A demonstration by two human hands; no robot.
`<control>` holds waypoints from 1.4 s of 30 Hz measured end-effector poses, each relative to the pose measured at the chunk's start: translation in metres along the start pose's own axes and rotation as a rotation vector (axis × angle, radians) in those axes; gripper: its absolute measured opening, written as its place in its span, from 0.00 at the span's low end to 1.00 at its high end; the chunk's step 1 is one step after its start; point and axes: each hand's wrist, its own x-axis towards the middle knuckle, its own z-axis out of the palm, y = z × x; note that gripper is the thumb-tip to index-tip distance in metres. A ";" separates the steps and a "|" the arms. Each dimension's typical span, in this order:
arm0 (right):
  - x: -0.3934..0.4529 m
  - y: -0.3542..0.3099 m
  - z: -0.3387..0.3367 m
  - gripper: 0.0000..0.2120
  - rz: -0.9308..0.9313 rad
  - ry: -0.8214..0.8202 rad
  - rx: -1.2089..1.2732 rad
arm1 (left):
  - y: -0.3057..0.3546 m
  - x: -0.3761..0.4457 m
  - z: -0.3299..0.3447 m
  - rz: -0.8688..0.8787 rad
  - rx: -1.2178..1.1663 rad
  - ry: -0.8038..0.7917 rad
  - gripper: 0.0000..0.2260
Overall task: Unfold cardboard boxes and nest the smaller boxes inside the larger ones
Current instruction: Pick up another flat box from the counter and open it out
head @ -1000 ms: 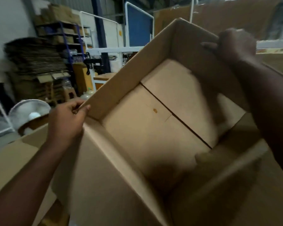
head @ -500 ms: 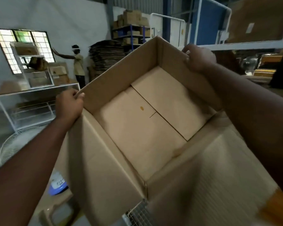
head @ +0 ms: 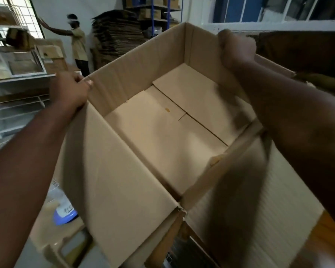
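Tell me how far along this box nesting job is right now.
Done: the large cardboard box is unfolded, its bottom flaps closed flat. In hand: the left hand grips one rim corner and the right hand the far rim, carrying it open side up. Left: nothing sits inside it yet, so nesting remains; a stack of flat cartons stands behind.

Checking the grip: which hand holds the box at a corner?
The left hand, gripping the cardboard box at its corner; the right hand grips mid-wall.
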 end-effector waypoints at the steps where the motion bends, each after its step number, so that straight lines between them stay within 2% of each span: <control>1: 0.003 -0.008 0.012 0.12 0.004 -0.025 -0.006 | -0.009 0.008 0.005 -0.005 0.004 -0.019 0.15; 6: 0.007 -0.042 0.076 0.13 -0.002 -0.107 -0.096 | -0.061 0.040 0.030 -0.095 -0.035 -0.105 0.17; 8: 0.006 -0.052 0.097 0.21 0.015 -0.265 -0.097 | -0.078 0.048 0.043 -0.150 -0.045 -0.137 0.17; 11: 0.007 -0.063 0.120 0.36 0.101 -0.587 0.042 | -0.097 0.062 0.061 -0.223 -0.069 -0.162 0.21; 14: -0.007 -0.064 0.138 0.43 0.093 -0.861 0.021 | -0.103 0.080 0.079 -0.204 -0.023 -0.188 0.19; 19: -0.051 -0.028 0.155 0.54 0.274 -1.025 -0.059 | -0.102 0.091 0.101 -0.222 -0.047 -0.155 0.17; 20: -0.056 -0.024 0.149 0.53 0.320 -1.038 -0.044 | -0.101 0.094 0.106 -0.231 -0.046 -0.155 0.18; 21: -0.061 -0.021 0.139 0.47 0.353 -0.997 -0.027 | -0.095 0.093 0.106 -0.232 -0.039 -0.156 0.19; 23: -0.067 -0.006 0.121 0.35 0.388 -0.803 -0.004 | -0.093 0.098 0.112 -0.237 -0.044 -0.149 0.20; 27: -0.089 0.030 0.087 0.33 0.493 -0.532 0.086 | -0.101 0.102 0.121 -0.287 -0.081 -0.126 0.20; 29: -0.106 0.040 0.080 0.34 0.602 -0.489 0.249 | -0.103 0.101 0.124 -0.302 -0.108 -0.132 0.19; 31: -0.122 0.041 0.080 0.34 0.695 -0.518 0.450 | -0.098 0.097 0.121 -0.321 -0.138 -0.147 0.20; 34: -0.129 0.042 0.095 0.28 0.792 -0.529 0.659 | -0.082 0.090 0.118 -0.338 -0.311 -0.211 0.16; 36: -0.123 0.038 0.102 0.25 0.802 -0.428 0.801 | -0.062 0.081 0.118 -0.304 -0.391 -0.198 0.12; 40: -0.104 0.039 0.097 0.25 0.786 -0.253 0.901 | -0.049 0.070 0.127 -0.260 -0.425 -0.196 0.10; 42: -0.107 0.044 0.094 0.25 0.799 -0.241 0.924 | -0.062 0.067 0.129 -0.285 -0.399 -0.199 0.13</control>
